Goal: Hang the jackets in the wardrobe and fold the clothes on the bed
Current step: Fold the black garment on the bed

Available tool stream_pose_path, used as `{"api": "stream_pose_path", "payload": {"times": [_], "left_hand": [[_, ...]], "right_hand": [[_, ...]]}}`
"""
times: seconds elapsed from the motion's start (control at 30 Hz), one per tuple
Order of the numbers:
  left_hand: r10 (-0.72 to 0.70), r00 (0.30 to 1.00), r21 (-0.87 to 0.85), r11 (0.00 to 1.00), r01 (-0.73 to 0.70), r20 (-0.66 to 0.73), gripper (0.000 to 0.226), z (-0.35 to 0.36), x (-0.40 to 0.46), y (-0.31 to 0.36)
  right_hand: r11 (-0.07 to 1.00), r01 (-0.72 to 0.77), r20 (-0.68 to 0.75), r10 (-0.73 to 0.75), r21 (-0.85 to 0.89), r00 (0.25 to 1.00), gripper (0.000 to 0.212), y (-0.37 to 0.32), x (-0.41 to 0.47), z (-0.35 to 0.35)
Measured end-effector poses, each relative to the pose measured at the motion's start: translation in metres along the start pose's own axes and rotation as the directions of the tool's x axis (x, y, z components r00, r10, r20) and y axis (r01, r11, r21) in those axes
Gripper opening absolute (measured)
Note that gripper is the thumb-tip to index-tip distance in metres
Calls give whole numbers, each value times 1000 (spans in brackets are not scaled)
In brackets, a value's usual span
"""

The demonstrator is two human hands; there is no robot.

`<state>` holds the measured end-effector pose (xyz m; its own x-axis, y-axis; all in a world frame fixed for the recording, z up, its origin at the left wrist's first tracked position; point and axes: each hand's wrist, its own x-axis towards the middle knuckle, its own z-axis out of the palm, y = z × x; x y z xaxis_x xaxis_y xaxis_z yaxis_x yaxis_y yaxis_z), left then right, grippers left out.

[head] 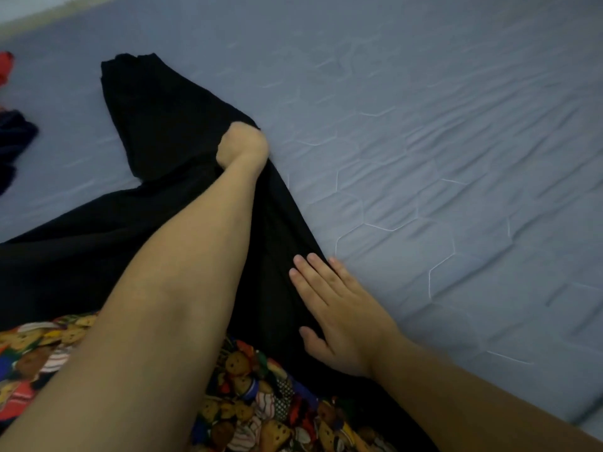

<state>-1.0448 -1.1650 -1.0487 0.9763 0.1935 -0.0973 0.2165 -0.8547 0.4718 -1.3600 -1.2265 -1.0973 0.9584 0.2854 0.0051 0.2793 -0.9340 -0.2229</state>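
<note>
Left arm stretched forward, left hand [243,146] curled into a fist — fingers hidden from view. Right hand [332,308] lies flat, palm down, fingers straight and close together — thumb splayed aside.

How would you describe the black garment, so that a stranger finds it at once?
Start from the wide grey-blue quilted bed sheet. The long black cloth garment lies spread across its left half, under both hands: the left hand grips it, the right hand presses it flat. Unlike the small red and navy clothes at the left edge, it is plain black and large.
</note>
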Motion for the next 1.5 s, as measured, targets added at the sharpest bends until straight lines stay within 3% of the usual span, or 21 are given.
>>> {"api": "stream_pose_path", "payload": {"times": [0.13, 0.2, 0.37, 0.4, 0.5, 0.57, 0.63, 0.7, 0.77, 1.03, 1.17, 1.23, 1.3, 1.33, 1.4, 1.47, 1.5], "left_hand": [[129, 958, -85, 990, -111, 256, 38, -4, 3, 23], [99, 938, -162, 986, -46, 333, 42, -4, 7, 24], [13, 985, -351, 935, 49, 173, 37, 13, 18, -4], [72, 988, -298, 954, -28, 138, 38, 14, 14, -10], [228, 973, 91, 969, -231, 46, 43, 9, 2, -7], [358, 933, 312, 891, -331, -33, 63, 4, -20, 2], [559, 829, 422, 746, -516, 25, 69, 12, -50, -5], [617, 770, 402, 672, -623, 163, 67, 29, -75, -29], [531, 813, 349, 735, -581, 237, 70, 36, -80, -48], [499, 853, 392, 761, -517, 154, 79, 43, -52, -35], [489, 839, 340, 767, -544, 240, 69, 7, -92, -35], [546, 823, 368, 741, -561, 156, 65, -34, -118, -58], [522, 852, 444, 775, -450, -48, 63, -83, -147, -102], [422, 891, 452, 837, -310, -169, 63, -106, -159, -130], [62, 960, 387, 921, 51, -274, 69, -145, -182, -182], [-277, 927, 284, 894, 346, -254, 75, -159, -204, -223], [-397, 883, 191, 874, 447, -251, 76, -160, -212, -237]], "right_hand": [[1000, 16, -4, -16, -1, 1000, 78, 3, 1, 1], [1000, 12, -6, -12, 6, 1000, 78, 3, 1, 1], [1000, 5, -4, -5, 12, 1000, 79, 4, 2, 0], [1000, 5, 1, -5, 2, 1000, 79, 4, 3, 0], [1000, 3, 24, -2, -15, 1000, 80, 3, 1, 0], [1000, -2, 35, 3, -17, 999, 80, 4, 2, 0], [1000, -1, 45, 2, -21, 999, 80, 4, 2, -1], [1000, 0, 50, 1, -26, 999, 78, 2, -2, -2], [1000, 0, 62, 0, -10, 998, 74, -1, -17, 0], [998, 12, 95, -7, -58, 995, 71, -6, -46, 4], [995, 16, 181, 2, -99, 983, 72, -6, -42, -2], [990, 46, 252, -11, -131, 968, 72, -7, -39, -5], [995, -13, 266, 38, -94, 963, 70, -11, -28, -16], [996, -70, 247, 80, -48, 966, 63, -15, -20, -25], [992, -128, 210, 123, 10, 970, 42, -27, 4, -47], [938, -257, 355, 164, 231, 920, 46, -48, 21, -68], [852, -361, 458, 167, 378, 873, 55, -61, 25, -75]]}}
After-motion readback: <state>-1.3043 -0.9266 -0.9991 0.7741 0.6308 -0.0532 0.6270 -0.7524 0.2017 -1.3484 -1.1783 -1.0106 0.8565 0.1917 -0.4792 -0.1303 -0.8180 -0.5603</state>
